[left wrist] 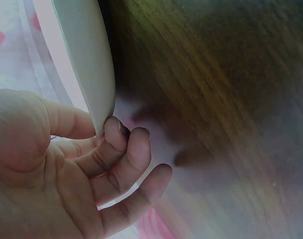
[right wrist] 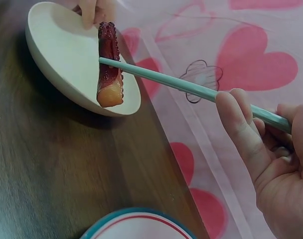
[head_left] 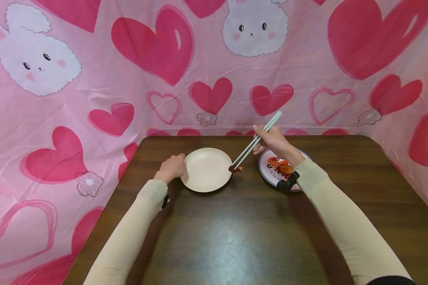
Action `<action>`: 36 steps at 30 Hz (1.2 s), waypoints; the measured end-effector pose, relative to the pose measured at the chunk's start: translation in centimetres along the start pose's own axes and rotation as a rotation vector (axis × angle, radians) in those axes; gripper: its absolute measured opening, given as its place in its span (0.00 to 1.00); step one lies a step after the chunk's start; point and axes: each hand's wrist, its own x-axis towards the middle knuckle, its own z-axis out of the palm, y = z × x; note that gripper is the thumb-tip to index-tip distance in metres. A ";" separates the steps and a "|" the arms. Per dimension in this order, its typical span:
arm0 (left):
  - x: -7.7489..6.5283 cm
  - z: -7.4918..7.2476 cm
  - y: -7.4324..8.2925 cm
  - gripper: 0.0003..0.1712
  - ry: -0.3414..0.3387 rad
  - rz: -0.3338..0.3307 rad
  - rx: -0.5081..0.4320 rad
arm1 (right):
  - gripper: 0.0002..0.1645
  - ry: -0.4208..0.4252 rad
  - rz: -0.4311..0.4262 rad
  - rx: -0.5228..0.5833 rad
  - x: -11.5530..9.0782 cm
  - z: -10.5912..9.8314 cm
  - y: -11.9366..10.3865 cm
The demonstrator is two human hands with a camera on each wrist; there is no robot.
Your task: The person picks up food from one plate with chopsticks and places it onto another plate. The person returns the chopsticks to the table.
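Observation:
My right hand (head_left: 272, 141) holds a pair of pale green chopsticks (head_left: 257, 139) slanting down to the left. Their tips grip a dark red octopus tentacle piece (right wrist: 109, 64) with suckers along its edge and an orange end. In the head view the piece is beside the right rim of a cream plate (head_left: 207, 170). At that plate's left rim, my left hand (head_left: 172, 168) pinches the edge between thumb and fingers, as the left wrist view shows, with the other fingers curled loosely below. A second plate (head_left: 267, 177), white with a dark rim, sits partly under my right forearm.
On the rimmed plate lie several orange and red food pieces (head_left: 284, 170), partly hidden by the right wrist and its black strap (head_left: 288, 182). The brown wooden table (head_left: 214, 237) ends at the back against a pink cloth (head_left: 207, 59) printed with hearts and rabbits.

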 end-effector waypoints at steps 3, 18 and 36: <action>-0.1 -0.1 0.1 0.21 0.003 0.000 0.004 | 0.25 -0.011 -0.006 -0.006 0.1 0.5 0.1; -0.1 -0.1 0.2 0.21 0.009 0.001 0.025 | 0.24 -0.041 0.001 0.003 0.9 3.2 1.1; 0.2 -0.1 0.1 0.21 0.000 0.001 0.026 | 0.25 -0.065 -0.011 0.034 1.5 5.5 1.8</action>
